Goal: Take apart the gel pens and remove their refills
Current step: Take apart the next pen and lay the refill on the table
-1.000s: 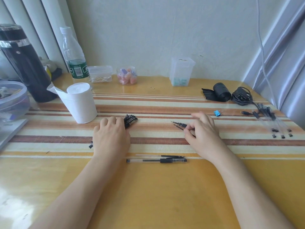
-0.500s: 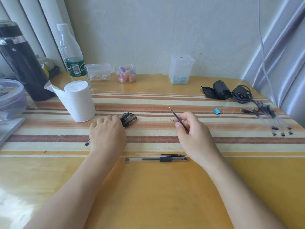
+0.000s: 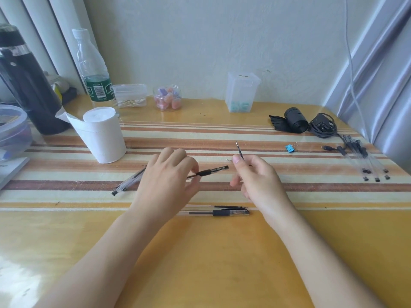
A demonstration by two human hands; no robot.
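The table (image 3: 200,258) fills most of the frame, yellow wood w/ a striped band across the middle. Its near edge and both sides run out of shot. Upper left, a black flask (image 3: 26,85) is cut off at the frame edge, and a clear tub (image 3: 11,130) below it shows only in part. Beside the flask stands a water bottle (image 3: 93,70), and in front of that a white tissue roll (image 3: 104,134), upright.

The left hand (image 3: 164,181), centre frame, is knuckles-up, so the palm and most fingertips are hidden. Thumb and forefinger pinch a gel pen (image 3: 211,171) at its black grip. The tip end points right, and the rest of the barrel is lost behind the hand. A bundle of pens (image 3: 127,183) pokes out lower left of that hand; can't tell whether the hand touches it.

The right hand (image 3: 255,176), just right of centre, pinches a thin dark refill (image 3: 239,150) btwn thumb and forefinger. The refill's point is up toward the wall, and its lower part is hidden by the fingers. The other fingers curl loosely.

Below the hands a second pen (image 3: 218,212) lies flat on the table, w/ a loose refill (image 3: 229,206) just beside it on the far side. At the right edge is a cluster of clear barrels (image 3: 367,161), too jumbled to count. A small blue binder clip (image 3: 290,148) sits left of them.
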